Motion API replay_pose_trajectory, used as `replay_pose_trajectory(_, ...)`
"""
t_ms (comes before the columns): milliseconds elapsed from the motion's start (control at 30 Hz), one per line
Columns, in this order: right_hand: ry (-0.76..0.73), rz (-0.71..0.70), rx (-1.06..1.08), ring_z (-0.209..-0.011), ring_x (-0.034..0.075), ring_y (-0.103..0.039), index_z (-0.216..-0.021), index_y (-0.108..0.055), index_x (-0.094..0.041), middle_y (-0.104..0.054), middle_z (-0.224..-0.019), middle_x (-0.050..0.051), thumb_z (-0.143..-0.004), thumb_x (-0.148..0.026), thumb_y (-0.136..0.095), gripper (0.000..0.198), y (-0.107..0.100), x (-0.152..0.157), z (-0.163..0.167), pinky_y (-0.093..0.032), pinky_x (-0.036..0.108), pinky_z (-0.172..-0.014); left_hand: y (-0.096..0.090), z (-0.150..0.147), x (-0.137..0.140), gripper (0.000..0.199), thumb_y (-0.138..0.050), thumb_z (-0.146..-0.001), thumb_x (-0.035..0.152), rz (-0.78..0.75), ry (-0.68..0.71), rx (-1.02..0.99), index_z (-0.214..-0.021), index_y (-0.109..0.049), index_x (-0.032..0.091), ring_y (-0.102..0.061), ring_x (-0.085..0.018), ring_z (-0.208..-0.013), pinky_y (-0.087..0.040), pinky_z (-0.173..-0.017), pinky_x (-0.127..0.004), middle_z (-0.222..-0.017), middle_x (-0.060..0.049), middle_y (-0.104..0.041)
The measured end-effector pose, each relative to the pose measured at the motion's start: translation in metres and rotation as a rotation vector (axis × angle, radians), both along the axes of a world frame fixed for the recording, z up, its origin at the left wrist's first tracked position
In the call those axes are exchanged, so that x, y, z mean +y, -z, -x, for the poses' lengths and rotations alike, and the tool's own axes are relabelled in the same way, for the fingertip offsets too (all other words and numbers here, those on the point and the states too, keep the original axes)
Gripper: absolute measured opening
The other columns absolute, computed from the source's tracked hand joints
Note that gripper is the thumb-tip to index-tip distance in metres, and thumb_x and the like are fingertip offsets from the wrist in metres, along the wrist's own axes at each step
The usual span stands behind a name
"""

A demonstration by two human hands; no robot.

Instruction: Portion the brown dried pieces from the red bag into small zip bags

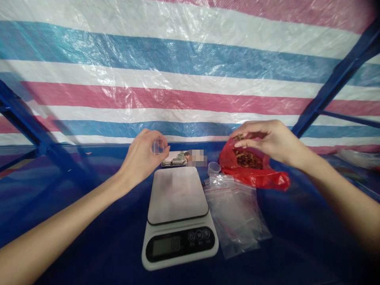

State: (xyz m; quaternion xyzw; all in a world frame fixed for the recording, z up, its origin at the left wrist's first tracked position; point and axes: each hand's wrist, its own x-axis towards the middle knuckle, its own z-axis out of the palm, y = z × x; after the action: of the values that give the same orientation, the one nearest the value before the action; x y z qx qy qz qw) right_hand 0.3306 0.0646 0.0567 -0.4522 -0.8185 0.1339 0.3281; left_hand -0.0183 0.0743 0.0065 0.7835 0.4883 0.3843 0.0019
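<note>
A small clear piece, apparently a cup though it is partly hidden by the fingers, (158, 146) is held by the left hand (142, 152), which is curled with its thumb and fingers closed around it beyond the scale. A pinch of brown bits (238, 137) is gripped by the right hand (264, 138), with thumb and fingertips nearly together at the mouth of the red bag (230, 158). More brown pieces (249, 159) are contained inside that bag, which is spread open.

The white scale (178, 194) is placed between the two forearms, its plate bare and zeros shown on its display (166, 246). To its right, clear zip bags (237, 215) are laid in an overlapping pile, and a small clear tub (214, 169) is set just beyond them, beside the red bag. A flat item with a picture on top (175, 158) is laid behind the scale. Everything is supported by a blue table (97, 237), backed by a striped sheet (184, 59).
</note>
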Motion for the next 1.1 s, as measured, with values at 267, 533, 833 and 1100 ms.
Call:
replay_pose_trajectory(267, -0.203, 0.025, 0.001, -0.079, 0.02, -0.07, -0.098, -0.083, -0.019, -0.081, -0.091, 0.007, -0.083, -0.049, -0.085, 0.034, -0.019, 0.023, 0.042, -0.055, 0.034, -0.072, -0.007, -0.017, 0.019, 0.013, -0.062, -0.085, 0.031, 0.067, 0.048, 0.112, -0.084, -0.071, 0.022, -0.065, -0.027, -0.09, -0.05, -0.08, -0.04, -0.084, -0.005, -0.075)
replay_pose_trajectory(533, -0.353, 0.266, -0.336, -0.075, 0.019, -0.07, -0.088, -0.082, -0.016, -0.08, -0.083, 0.005, -0.085, -0.034, -0.076, 0.018, -0.016, 0.043, 0.052, -0.051, 0.03, -0.07, 0.048, 0.074, 0.013, 0.038, -0.051, -0.096, 0.046, 0.282, -0.139, 0.398, -0.124, -0.064, 0.024, -0.072, -0.028, -0.091, -0.052, -0.074, -0.037, -0.097, -0.005, -0.073)
replay_pose_trajectory(833, -0.417, 0.388, -0.551, -0.064, 0.015, -0.063, -0.084, -0.083, -0.019, -0.076, -0.073, 0.0, -0.08, -0.021, -0.074, 0.01, -0.01, 0.045, 0.058, -0.043, 0.024, -0.057, 0.075, 0.091, 0.008, 0.05, -0.043, -0.102, 0.061, 0.157, -0.178, 0.505, -0.123, -0.069, 0.024, -0.064, -0.033, -0.107, -0.051, -0.091, -0.047, -0.113, -0.011, -0.067)
replay_pose_trajectory(1100, -0.401, 0.365, -0.587, -0.072, 0.017, -0.072, -0.092, -0.085, -0.022, -0.081, -0.084, 0.002, -0.082, -0.015, -0.073, 0.017, 0.005, 0.043, 0.057, -0.052, 0.024, -0.062, 0.079, 0.096, 0.007, 0.049, -0.043, -0.101, 0.061, 0.19, -0.147, 0.462, -0.127, -0.068, 0.027, -0.063, -0.034, -0.107, -0.051, -0.092, -0.05, -0.118, -0.011, -0.067)
